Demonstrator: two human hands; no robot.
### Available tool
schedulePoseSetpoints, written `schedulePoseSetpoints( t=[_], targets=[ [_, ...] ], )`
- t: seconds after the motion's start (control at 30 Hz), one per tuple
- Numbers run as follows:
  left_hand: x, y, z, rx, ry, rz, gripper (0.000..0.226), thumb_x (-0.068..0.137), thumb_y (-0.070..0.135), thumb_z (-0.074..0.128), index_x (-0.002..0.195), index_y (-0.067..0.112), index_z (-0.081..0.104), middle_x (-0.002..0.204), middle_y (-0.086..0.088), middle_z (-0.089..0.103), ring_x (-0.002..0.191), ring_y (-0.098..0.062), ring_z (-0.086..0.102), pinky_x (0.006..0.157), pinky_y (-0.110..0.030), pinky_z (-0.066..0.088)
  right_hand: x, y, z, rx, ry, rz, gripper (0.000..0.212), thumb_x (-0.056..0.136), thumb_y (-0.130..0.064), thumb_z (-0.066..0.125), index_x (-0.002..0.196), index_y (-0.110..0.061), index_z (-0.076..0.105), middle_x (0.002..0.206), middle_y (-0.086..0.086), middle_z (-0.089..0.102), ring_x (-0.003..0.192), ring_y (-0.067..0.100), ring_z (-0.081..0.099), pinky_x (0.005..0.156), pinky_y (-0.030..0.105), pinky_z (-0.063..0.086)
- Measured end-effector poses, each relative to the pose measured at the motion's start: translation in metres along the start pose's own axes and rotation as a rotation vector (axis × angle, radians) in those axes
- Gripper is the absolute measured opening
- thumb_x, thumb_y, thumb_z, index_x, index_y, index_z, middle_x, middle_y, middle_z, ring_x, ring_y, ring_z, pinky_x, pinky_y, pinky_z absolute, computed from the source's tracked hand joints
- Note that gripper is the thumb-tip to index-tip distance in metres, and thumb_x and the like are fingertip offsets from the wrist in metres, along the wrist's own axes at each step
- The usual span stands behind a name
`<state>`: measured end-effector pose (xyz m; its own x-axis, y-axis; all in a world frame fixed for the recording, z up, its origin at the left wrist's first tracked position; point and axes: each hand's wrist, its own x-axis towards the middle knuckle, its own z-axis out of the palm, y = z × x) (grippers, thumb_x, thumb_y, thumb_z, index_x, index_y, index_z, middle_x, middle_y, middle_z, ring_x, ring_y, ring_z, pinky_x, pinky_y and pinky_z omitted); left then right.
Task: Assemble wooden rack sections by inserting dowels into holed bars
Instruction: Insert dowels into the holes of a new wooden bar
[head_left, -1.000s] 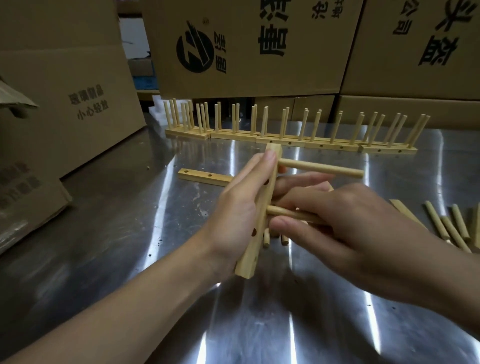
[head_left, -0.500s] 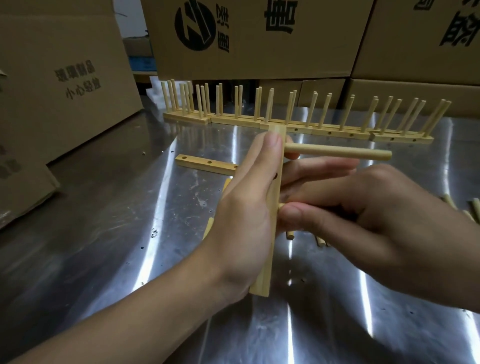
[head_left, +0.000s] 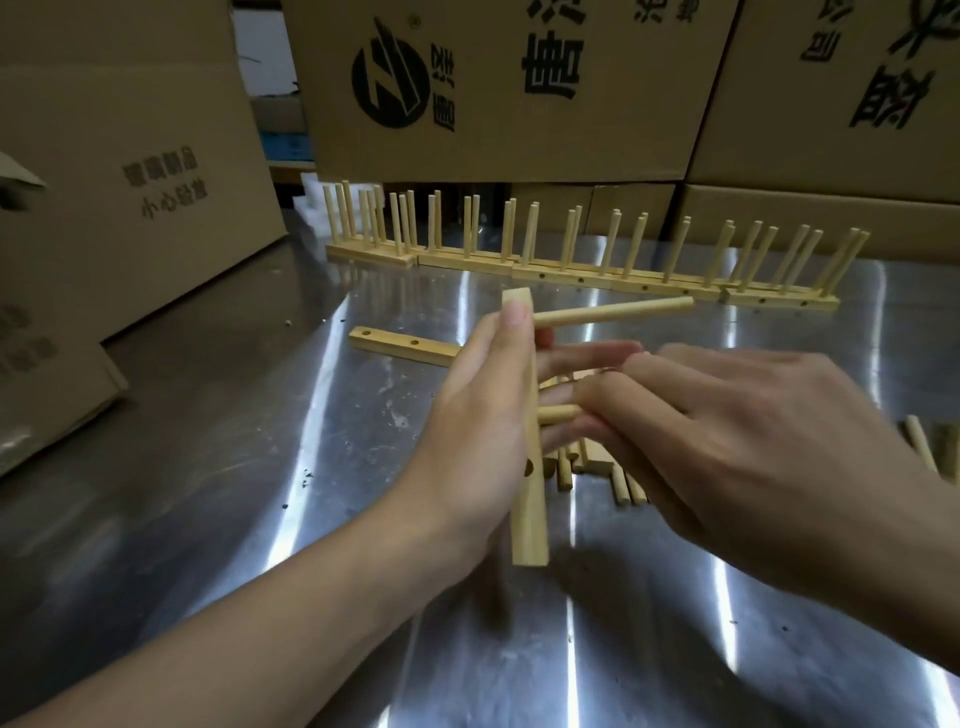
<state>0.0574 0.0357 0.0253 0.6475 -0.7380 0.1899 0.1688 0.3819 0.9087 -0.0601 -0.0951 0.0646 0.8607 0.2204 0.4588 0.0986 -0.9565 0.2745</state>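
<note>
- Holding a bar (head_left: 530, 519) upright above the counter (head_left: 234, 493): left grip (head_left: 478, 421), thumb laid along the near face up to the top end, fingers wrapped behind.
- Top dowel (head_left: 613, 314) sits in the bar's uppermost hole and sticks out to the right, roughly level.
- Right grip (head_left: 753, 447) pinches a second dowel (head_left: 558, 414) between its fingertips at mid-bar height. The dowel's free end meets the bar's right side. Cannot tell how far it has entered a hole, since fingers cover the joint.
- One empty hole (head_left: 529, 468) shows low on the bar, beside the heel of the left grip.
- Spare bar (head_left: 405, 345) lies flat on the counter beyond the left grip, two holes facing up.
- Loose dowels (head_left: 626, 486) lie on the counter under the hands. A few more dowels (head_left: 922, 452) are at the right edge.
- Finished sections (head_left: 571, 270) stand end to end in a row along the far side, dowels upright.
- Cardboard boxes (head_left: 519, 104) are stacked behind and to the left.
</note>
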Motion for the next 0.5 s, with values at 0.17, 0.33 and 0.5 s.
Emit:
schedulePoseSetpoints(
  t=[0.17,0.33,0.5],
  targets=[
    [0.003,-0.004,0.001,-0.043,0.122,-0.064,0.056,0.114,0.050,0.033,0.138,0.002,0.051,0.111,-0.009,0.081,0.096,-0.021,0.080,0.062,-0.024,0.060,0.004,-0.018,0.007,0.038,-0.128,0.046,0.025,0.109,-0.035,0.038,0.091,-0.021,0.049,0.079,-0.001,0.051,0.063,0.020,0.045,0.054,0.033,0.034],
    [-0.003,-0.011,0.003,0.091,0.144,-0.038,0.049,0.114,0.048,0.033,0.127,0.007,0.056,0.106,-0.003,0.082,0.101,-0.017,0.079,0.064,-0.021,0.057,0.009,-0.027,0.021,0.050,-0.293,0.169,0.034,0.081,-0.028,0.077,0.081,-0.025,0.043,0.055,-0.008,0.036,0.042,0.016,0.026,0.036,0.033,0.023],
    [-0.004,-0.011,0.002,0.189,0.160,0.059,0.043,0.116,0.045,0.028,0.113,0.014,0.056,0.105,0.004,0.082,0.105,-0.010,0.076,0.062,-0.020,0.055,0.027,-0.023,0.023,0.050,-0.341,0.147,0.028,0.063,-0.005,0.080,0.070,-0.019,0.056,0.055,-0.011,0.016,0.046,0.008,0.011,0.040,0.025,0.012]
  ],
)
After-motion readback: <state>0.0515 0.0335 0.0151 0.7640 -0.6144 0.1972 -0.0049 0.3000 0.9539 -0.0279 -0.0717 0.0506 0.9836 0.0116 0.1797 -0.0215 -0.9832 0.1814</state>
